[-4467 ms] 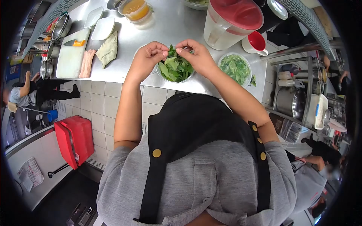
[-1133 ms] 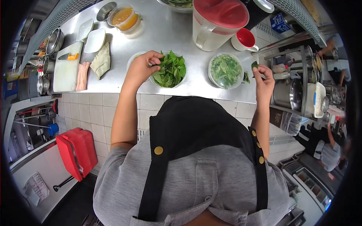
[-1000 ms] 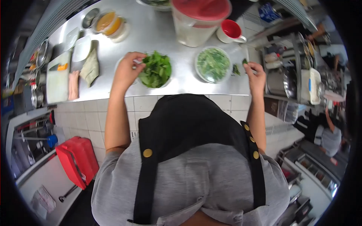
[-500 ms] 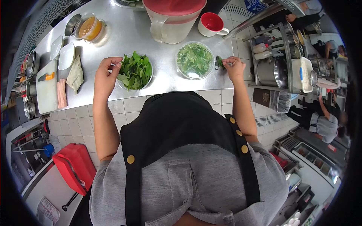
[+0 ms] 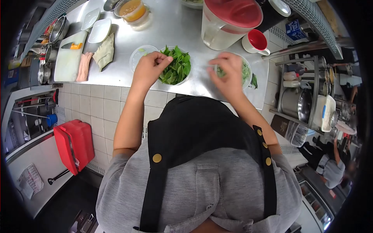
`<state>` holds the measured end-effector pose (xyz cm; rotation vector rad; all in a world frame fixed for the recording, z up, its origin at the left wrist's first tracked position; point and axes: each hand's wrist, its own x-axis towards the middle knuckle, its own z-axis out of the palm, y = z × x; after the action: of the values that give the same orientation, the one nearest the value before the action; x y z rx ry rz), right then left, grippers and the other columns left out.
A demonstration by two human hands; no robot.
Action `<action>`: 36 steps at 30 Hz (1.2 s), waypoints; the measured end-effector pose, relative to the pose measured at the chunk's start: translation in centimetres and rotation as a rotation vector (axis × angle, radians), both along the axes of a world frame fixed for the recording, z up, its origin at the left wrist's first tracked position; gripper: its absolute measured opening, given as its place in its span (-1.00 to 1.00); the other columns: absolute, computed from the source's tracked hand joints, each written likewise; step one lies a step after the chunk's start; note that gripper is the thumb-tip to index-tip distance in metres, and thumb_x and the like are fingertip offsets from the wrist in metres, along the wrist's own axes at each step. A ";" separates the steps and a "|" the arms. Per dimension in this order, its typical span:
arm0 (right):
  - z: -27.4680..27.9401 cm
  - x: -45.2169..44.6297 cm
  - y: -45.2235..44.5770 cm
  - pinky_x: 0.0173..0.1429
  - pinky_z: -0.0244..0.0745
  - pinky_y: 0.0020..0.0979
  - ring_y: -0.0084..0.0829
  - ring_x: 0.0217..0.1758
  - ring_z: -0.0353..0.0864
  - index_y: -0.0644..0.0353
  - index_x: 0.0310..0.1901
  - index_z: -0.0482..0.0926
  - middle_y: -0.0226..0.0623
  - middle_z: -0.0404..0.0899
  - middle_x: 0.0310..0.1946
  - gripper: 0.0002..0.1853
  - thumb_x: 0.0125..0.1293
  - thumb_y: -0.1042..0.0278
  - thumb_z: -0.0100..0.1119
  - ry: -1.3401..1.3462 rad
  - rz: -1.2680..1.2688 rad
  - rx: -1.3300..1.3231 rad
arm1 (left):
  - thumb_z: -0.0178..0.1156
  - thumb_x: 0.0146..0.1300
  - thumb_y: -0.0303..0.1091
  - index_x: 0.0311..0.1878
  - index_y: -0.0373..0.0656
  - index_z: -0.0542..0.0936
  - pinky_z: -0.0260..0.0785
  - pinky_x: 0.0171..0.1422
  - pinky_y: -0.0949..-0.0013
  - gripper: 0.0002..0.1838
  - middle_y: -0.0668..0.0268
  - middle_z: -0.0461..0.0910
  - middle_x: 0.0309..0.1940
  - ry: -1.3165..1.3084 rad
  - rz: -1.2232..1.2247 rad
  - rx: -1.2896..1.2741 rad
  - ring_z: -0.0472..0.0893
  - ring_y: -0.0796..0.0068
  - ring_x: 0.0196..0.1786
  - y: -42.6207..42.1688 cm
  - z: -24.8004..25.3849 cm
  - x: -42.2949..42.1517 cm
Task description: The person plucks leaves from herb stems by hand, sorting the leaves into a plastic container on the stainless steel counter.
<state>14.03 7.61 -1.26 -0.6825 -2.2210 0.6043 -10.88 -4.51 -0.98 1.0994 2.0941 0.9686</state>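
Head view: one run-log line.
left hand: by leafy greens, contact unclear; right hand: blurred, partly hiding pale-greens bowl, grip unclear; dark leaves: on table beside bowl

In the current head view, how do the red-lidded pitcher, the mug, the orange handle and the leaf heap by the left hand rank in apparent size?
Largest to smallest:
1. pitcher
2. leaf heap
3. mug
4. orange handle

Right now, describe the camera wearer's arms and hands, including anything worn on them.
Short, heathered-grey sleeves end near the elbows, leaving the forearms bare. The left hand and right hand are ungloved. No watch or bracelet shows; blur hides finer detail on the right.
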 end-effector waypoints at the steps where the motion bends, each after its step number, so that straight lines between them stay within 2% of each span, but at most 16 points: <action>1: 0.0 -1.4 -0.6 0.18 0.36 -0.17 -0.14 0.09 0.41 0.03 -0.21 0.70 -0.31 0.52 -0.06 -0.77 0.05 0.43 0.47 -0.017 0.096 -0.025 | 0.38 0.31 -0.16 -0.21 -0.26 0.71 0.39 -0.22 0.43 -0.70 0.34 0.65 -0.46 0.084 -0.034 -0.040 0.56 0.56 -0.39 0.6 -0.5 0.0; 2: -0.1 -2.6 -1.0 0.18 0.36 -0.17 -0.14 0.09 0.41 0.03 -0.21 0.70 -0.31 0.52 -0.06 -0.77 0.05 0.43 0.47 -0.017 0.099 -0.023 | 0.38 0.31 -0.16 -0.21 -0.26 0.71 0.39 -0.22 0.43 -0.70 0.34 0.65 -0.46 0.085 -0.031 -0.039 0.56 0.56 -0.39 1.0 -0.5 -0.1; 4: -0.8 -4.4 -1.6 0.20 0.37 -0.20 -0.13 0.11 0.38 0.04 -0.20 0.71 -0.30 0.51 -0.04 -0.76 0.05 0.41 0.48 -0.044 0.229 -0.199 | 0.36 0.32 -0.17 -0.22 -0.30 0.69 0.41 -0.21 0.43 -0.69 0.33 0.65 -0.47 0.274 -0.180 -0.138 0.56 0.57 -0.38 1.3 -0.4 -0.1; 6: -0.9 -5.5 -1.4 0.23 0.37 -0.21 -0.12 0.13 0.36 0.06 -0.16 0.71 -0.27 0.50 -0.02 -0.75 0.08 0.37 0.48 -0.076 0.250 -0.238 | 0.31 0.36 -0.23 -0.22 -0.32 0.67 0.43 -0.19 0.44 -0.73 0.35 0.66 -0.44 0.253 -0.176 -0.203 0.58 0.59 -0.35 1.0 -0.3 -0.5; 8: -0.8 -6.1 -1.1 0.24 0.35 -0.21 -0.11 0.13 0.36 0.08 -0.12 0.70 -0.24 0.50 -0.02 -0.71 0.11 0.29 0.50 -0.068 0.169 -0.366 | 0.28 0.40 -0.29 -0.15 -0.28 0.66 0.44 -0.12 0.46 -0.79 0.41 0.67 -0.36 -0.069 -0.113 -0.001 0.60 0.61 -0.28 0.2 -1.0 -1.8; 9: -0.8 -6.4 -0.9 0.24 0.35 -0.21 -0.11 0.13 0.36 0.08 -0.12 0.70 -0.24 0.50 -0.02 -0.71 0.11 0.29 0.50 -0.068 0.171 -0.367 | 0.28 0.40 -0.29 -0.15 -0.28 0.66 0.44 -0.12 0.46 -0.79 0.41 0.67 -0.36 -0.069 -0.111 -0.002 0.60 0.61 -0.28 -0.1 -0.9 -2.1; 11: -0.6 -6.8 -0.5 0.27 0.33 -0.21 -0.11 0.15 0.35 0.10 -0.08 0.70 -0.21 0.50 0.00 -0.66 0.12 0.22 0.51 -0.091 0.135 -0.473 | 0.28 0.38 -0.38 -0.13 -0.25 0.66 0.42 -0.10 0.46 -0.87 0.40 0.70 -0.31 -0.484 -0.027 0.133 0.61 0.61 -0.25 -0.5 -0.7 -2.4; 15: -1.4 -7.8 -0.6 0.32 0.27 -0.23 -0.21 0.22 0.30 0.06 -0.01 0.70 -0.31 0.53 0.05 -0.62 0.15 0.17 0.51 -0.087 0.149 -0.410 | 0.27 0.41 -0.33 -0.09 -0.21 0.64 0.35 -0.07 0.53 -0.85 0.48 0.64 -0.28 -0.611 -0.018 0.123 0.52 0.69 -0.23 -0.6 0.0 -2.2; 17: -1.1 -8.2 -0.9 0.36 0.23 -0.21 -0.18 0.21 0.29 0.09 -0.05 0.70 -0.30 0.54 0.08 -0.65 0.17 0.16 0.48 -0.131 0.209 -0.438 | 0.24 0.44 -0.28 -0.09 -0.07 0.64 0.23 -0.17 0.62 -0.89 0.57 0.58 -0.32 -0.701 -0.021 0.132 0.45 0.78 -0.28 -0.4 -0.2 -2.0; 21: -3.2 -8.9 -0.2 0.31 0.30 -0.23 -0.10 0.15 0.34 0.16 -0.20 0.71 -0.24 0.57 0.03 -0.72 0.16 0.16 0.47 -0.153 0.211 -0.373 | 0.25 0.43 -0.29 -0.08 -0.04 0.64 0.23 -0.17 0.62 -0.90 0.60 0.55 -0.32 -0.701 0.037 0.108 0.44 0.77 -0.29 -0.1 0.0 -2.3; 24: -3.5 -8.6 0.3 0.38 0.19 -0.22 -0.16 0.20 0.28 0.15 -0.22 0.70 -0.32 0.57 0.07 -0.78 0.21 0.22 0.44 -0.243 0.173 -0.435 | 0.24 0.43 -0.30 -0.06 -0.05 0.63 0.28 -0.14 0.61 -0.89 0.56 0.59 -0.28 -0.737 0.145 0.220 0.52 0.75 -0.25 -0.3 -0.1 -3.0; 26: -3.7 -8.5 0.4 0.30 0.33 -0.24 -0.11 0.16 0.35 0.17 -0.25 0.72 -0.27 0.60 -0.01 -0.79 0.16 0.25 0.45 -0.242 0.129 -0.391 | 0.23 0.41 -0.32 -0.06 -0.10 0.63 0.39 -0.07 0.55 -0.87 0.45 0.67 -0.23 -0.932 0.265 0.303 0.62 0.65 -0.17 -0.3 0.5 -3.1; 29: -3.2 -8.1 0.4 0.32 0.34 -0.21 -0.09 0.17 0.35 0.14 -0.19 0.74 -0.27 0.58 0.01 -0.77 0.14 0.27 0.45 -0.302 0.133 -0.315 | 0.20 0.44 -0.34 -0.03 -0.17 0.59 0.52 -0.08 0.54 -0.86 0.29 0.71 -0.14 -1.005 0.256 0.305 0.69 0.56 -0.14 -0.5 0.4 -3.6; 30: -3.2 -8.0 0.3 0.32 0.34 -0.21 -0.09 0.17 0.35 0.14 -0.19 0.74 -0.27 0.58 0.01 -0.77 0.14 0.27 0.45 -0.300 0.131 -0.313 | 0.20 0.44 -0.34 -0.03 -0.17 0.59 0.52 -0.08 0.54 -0.86 0.29 0.71 -0.14 -1.003 0.253 0.306 0.69 0.56 -0.14 -0.5 0.6 -3.6; 32: -3.3 -7.9 0.0 0.34 0.34 -0.19 -0.10 0.20 0.35 0.09 -0.01 0.71 -0.27 0.56 0.03 -0.63 0.10 0.26 0.47 -0.321 0.145 -0.162 | 0.19 0.46 -0.36 -0.02 -0.23 0.56 0.60 -0.09 0.52 -0.84 0.16 0.71 -0.11 -1.098 0.260 0.374 0.71 0.51 -0.18 -0.5 1.0 -3.4; 36: -1.6 -8.2 -0.7 0.35 0.33 -0.18 -0.11 0.25 0.33 0.07 0.13 0.64 -0.26 0.53 0.10 -0.47 0.07 0.25 0.48 -0.277 0.108 -0.126 | 0.19 0.46 -0.36 -0.01 -0.26 0.55 0.61 -0.06 0.49 -0.82 0.15 0.71 -0.12 -1.153 0.255 0.426 0.71 0.49 -0.19 -0.5 2.2 -3.6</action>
<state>5.82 6.88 -2.88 -0.7510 -2.5052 0.7469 -14.49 -5.01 1.21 0.2426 1.0877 1.6856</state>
